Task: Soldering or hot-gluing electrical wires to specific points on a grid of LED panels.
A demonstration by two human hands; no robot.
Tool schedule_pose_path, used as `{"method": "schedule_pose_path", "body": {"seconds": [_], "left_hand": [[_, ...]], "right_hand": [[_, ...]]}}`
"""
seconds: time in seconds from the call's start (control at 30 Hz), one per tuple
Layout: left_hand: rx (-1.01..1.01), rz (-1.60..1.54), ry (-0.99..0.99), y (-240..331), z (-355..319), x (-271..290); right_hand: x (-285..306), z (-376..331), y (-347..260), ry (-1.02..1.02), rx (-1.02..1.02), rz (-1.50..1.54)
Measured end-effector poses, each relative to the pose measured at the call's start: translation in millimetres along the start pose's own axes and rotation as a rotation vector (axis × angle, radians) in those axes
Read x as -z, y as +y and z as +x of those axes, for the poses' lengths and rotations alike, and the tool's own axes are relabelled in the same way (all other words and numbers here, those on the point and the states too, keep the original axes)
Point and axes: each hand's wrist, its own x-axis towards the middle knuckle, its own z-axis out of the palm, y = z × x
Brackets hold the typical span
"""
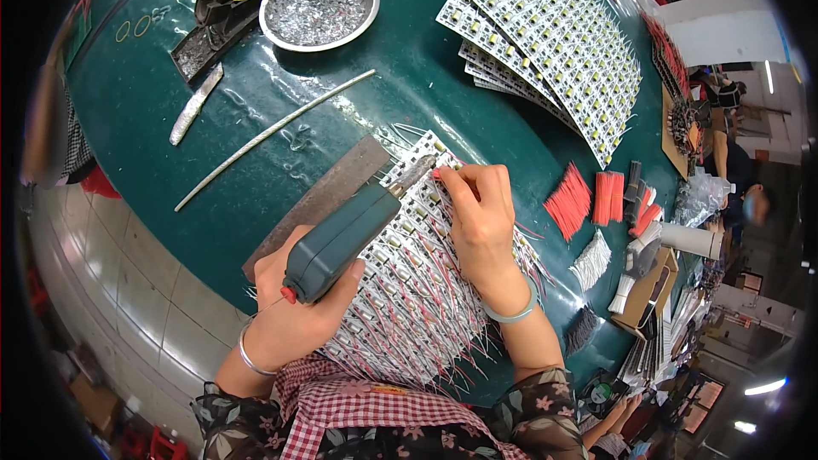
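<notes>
Left hand (294, 315) is wrapped tight round a green soldering iron (341, 238), tip angled up and to the right so it lands on the far end of the white strip boards (409, 307) lying right in front of the person. Right hand (481, 217) sits flat-ish on top of the stack w/ thumb and forefinger pinched together at the iron's tip, prob on a thin red wire, but it's too small to say for sure. The flat palm looks like it's there to stop the boards sliding.

Boards are fanned so each end sticks out past the next one, and a grey metal plate (324, 196) lies under the left side, maybe as a heat guard for the green table (409, 85).

Containers: round metal dish (319, 7) at the far left, full of shiny silver scraps, solder bits imo. Next to it a small dark tray (217, 25) w/ a black holder. More fanned boards (554, 43) far right, red wire bundles (569, 202) to the right.
</notes>
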Motion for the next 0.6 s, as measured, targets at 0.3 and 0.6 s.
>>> {"method": "schedule_pose_path", "body": {"seconds": [0.3,0.6], "left_hand": [[-0.015,0.048,0.001,-5.0,2.2,-4.4],[-0.099,0.181,-0.025,3.1,5.6,-2.7]], "right_hand": [[-0.1,4.0,-2.4,0.027,-0.026,0.004],[1.8,4.3,-2.4,0.005,-0.007,-0.029]]}}
